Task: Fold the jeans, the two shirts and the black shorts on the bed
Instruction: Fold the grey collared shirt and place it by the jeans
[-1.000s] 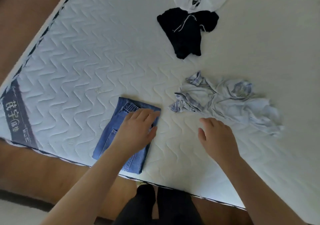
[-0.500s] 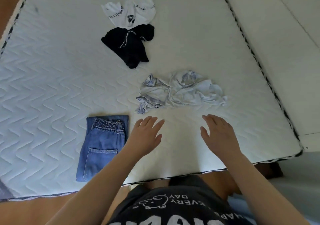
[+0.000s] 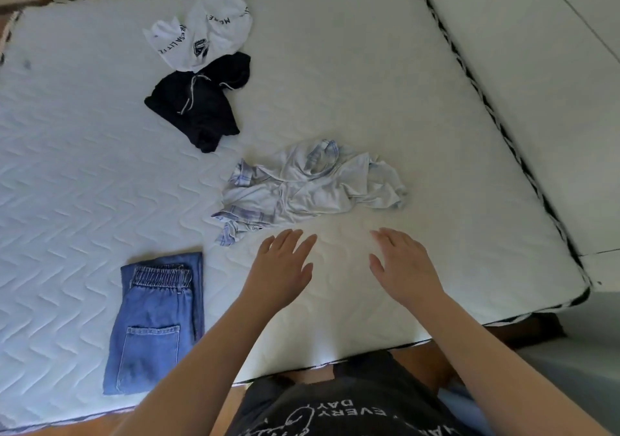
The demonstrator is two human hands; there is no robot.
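Head view shows both hands flat and holding nothing, left hand [image 3: 283, 269] and right hand [image 3: 404, 268], over the white quilted bed [image 3: 84, 174], near the crumpled pale blue shirt [image 3: 308, 189]. Folded blue jeans [image 3: 156, 325] lie left. Black shorts [image 3: 199, 100] touch the white printed shirt [image 3: 204, 33] farther back.

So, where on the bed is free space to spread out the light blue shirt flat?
The widest bare mattress is left of the black shorts, above the folded jeans. A second patch lies right of the white shirt, above the light blue shirt. Crowded: the white shirt overlaps the shorts; both open hands, left and right, hover just below the blue shirt.
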